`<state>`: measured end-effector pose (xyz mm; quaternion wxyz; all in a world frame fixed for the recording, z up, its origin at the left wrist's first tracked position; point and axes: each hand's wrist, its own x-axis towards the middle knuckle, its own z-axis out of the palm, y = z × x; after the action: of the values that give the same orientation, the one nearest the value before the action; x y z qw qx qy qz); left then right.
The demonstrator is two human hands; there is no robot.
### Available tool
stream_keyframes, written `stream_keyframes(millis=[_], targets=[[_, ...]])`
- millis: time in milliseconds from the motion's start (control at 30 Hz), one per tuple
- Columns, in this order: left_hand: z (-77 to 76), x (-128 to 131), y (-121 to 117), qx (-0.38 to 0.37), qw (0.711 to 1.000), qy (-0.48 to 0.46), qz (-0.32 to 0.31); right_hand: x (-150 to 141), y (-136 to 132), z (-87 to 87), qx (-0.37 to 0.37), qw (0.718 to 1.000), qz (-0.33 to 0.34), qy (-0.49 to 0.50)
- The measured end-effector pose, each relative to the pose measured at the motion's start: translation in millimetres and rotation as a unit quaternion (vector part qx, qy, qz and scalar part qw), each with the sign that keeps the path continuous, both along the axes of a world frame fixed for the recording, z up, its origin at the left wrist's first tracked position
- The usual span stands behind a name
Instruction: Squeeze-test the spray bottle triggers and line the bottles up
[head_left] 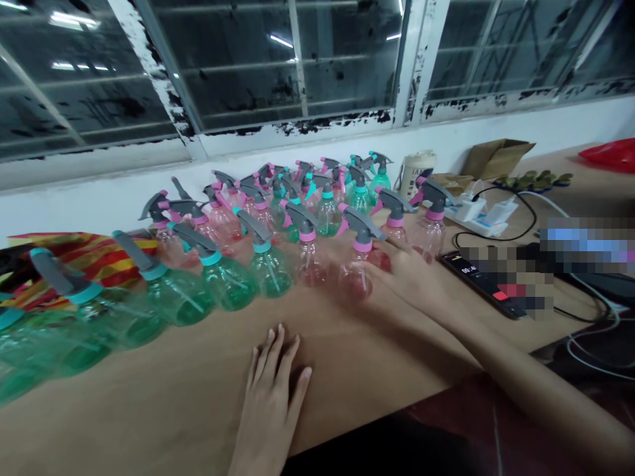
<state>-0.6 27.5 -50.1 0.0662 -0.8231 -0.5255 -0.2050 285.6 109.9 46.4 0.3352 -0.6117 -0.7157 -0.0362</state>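
Pink spray bottle (358,285) stands inside the tabletop's (198,390) near edge; likely light, slick; hold below its collar (363,246). Right hand (411,272) at its side, grip indiscernible from here; left hand (270,393) released.

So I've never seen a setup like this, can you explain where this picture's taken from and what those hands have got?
There's no machine here, just a person's two bare hands. The single picture comes from a camera worn on that person's head, looking forward and down.

On the brown work surface stand many spray bottles: some greenish with teal collars, like this green bottle, others pinkish with pink collars. To the right are a phone and a white power strip.

The right hand has its fingers at a pink bottle in front; blur hides how firmly. The left hand is spread open and holds nothing.
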Motion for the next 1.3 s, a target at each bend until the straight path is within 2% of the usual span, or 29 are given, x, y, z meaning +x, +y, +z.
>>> stream_keyframes(millis=[200, 333, 467, 633, 767, 833, 900, 1033, 1167, 1300], targets=[[4.5, -3.3, -1.0, 0.000, 1.000, 0.023, -0.003, -16.8, 27.0, 9.2, -0.058, 0.993, -0.083, -0.067], [5.9, -0.5, -2.2, 0.000, 1.000, 0.029, -0.003, -19.7, 43.1, 12.1, -0.079, 0.989, -0.100, -0.069], [-0.6, 2.4, -1.3, 0.002, 1.000, 0.001, 0.018, -22.1, 52.1, 13.2, -0.091, 0.989, -0.099, -0.068], [-6.3, 2.6, 0.6, -0.010, 1.000, -0.009, 0.022, -13.7, 36.3, 13.5, -0.075, 0.993, -0.072, -0.048], [2.9, 6.6, -0.8, -0.024, 0.999, -0.017, 0.029, 13.9, 8.0, 9.9, -0.068, 0.997, -0.022, 0.033], [9.1, 10.2, -1.6, -0.035, 0.998, -0.027, 0.034, 32.0, -2.5, 4.2, -0.050, 0.995, -0.032, 0.081], [12.5, 13.6, -1.4, -0.044, 0.998, -0.043, 0.034, 48.5, -7.8, -3.3, -0.018, 0.992, -0.081, 0.096], [6.9, 17.1, 1.4, -0.028, 0.996, -0.073, 0.045, 64.0, -4.7, -15.6, 0.021, 0.987, -0.150, 0.058], [-1.3, 15.3, 2.1, -0.022, 0.997, -0.065, 0.045, 53.6, 6.8, -18.0, 0.018, 0.988, -0.152, 0.037], [-2.0, 14.2, -0.2, -0.009, 0.998, -0.046, 0.043, 40.8, 21.1, -16.9, -0.019, 0.983, -0.183, 0.023]])
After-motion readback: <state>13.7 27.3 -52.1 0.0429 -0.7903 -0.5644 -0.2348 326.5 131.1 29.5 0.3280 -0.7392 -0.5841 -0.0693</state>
